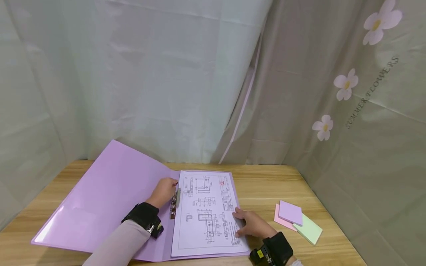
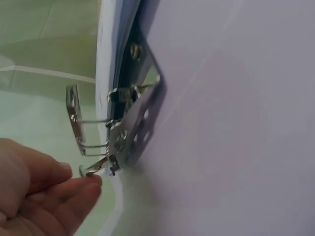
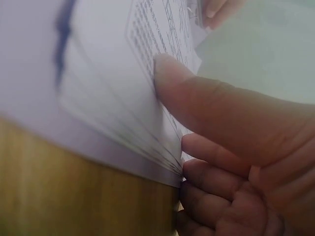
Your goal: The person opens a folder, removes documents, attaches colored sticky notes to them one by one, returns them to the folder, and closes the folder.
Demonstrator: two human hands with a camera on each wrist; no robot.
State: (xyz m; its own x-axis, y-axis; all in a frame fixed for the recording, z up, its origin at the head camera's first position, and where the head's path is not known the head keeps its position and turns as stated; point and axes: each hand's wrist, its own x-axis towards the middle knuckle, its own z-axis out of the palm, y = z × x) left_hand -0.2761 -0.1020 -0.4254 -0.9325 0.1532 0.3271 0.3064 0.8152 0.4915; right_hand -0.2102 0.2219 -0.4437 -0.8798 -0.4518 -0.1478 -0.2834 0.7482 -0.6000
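A lilac folder (image 1: 106,192) lies open on the table, its cover slanting up at the left. On its right half rests a stack of sheets (image 1: 193,221), the top one printed with technical drawings. A metal lever clip (image 2: 133,108) is fixed near the fold, along the sheets' left edge. My left hand (image 1: 165,192) pinches the clip's small lever (image 2: 93,168) between thumb and fingers. At the stack's right edge, my right hand (image 1: 254,223) grips the sheets, its thumb on top and its fingers against the edge. The fingertips are partly hidden in the right wrist view.
Right of the folder on the wooden table (image 1: 266,184) lie a purple pad (image 1: 290,212), a pink pad (image 1: 282,219) and a green pad (image 1: 309,229), partly overlapping. Curtains (image 1: 166,92) hang behind and at both sides. Each wrist wears a black camera strap (image 1: 144,216).
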